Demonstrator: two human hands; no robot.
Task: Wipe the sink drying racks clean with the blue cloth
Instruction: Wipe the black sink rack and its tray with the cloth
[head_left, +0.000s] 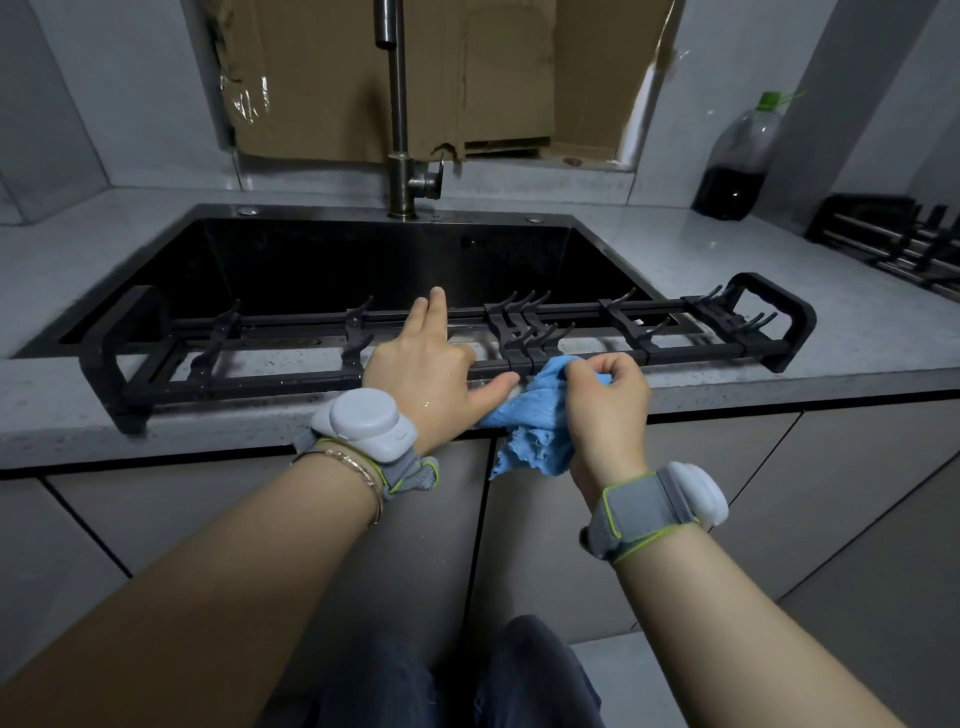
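A long black drying rack (171, 358) with upright prongs lies across the front edge of the dark sink (322, 260). My left hand (426, 364) rests flat on the rack's middle, fingers straight and reaching to the far rail, thumb along the near rail. My right hand (605, 400) grips the bunched blue cloth (535, 415) against the near rail, just right of the left thumb. The cloth's frayed end hangs over the counter edge. A second black rack (893, 234) lies on the counter at the far right.
A tall faucet (399, 130) stands behind the sink. A plastic bottle (737, 161) of dark liquid with a green cap stands at the back right. Cardboard (415, 78) covers the wall opening. Grey cabinet doors sit below the counter (727, 260).
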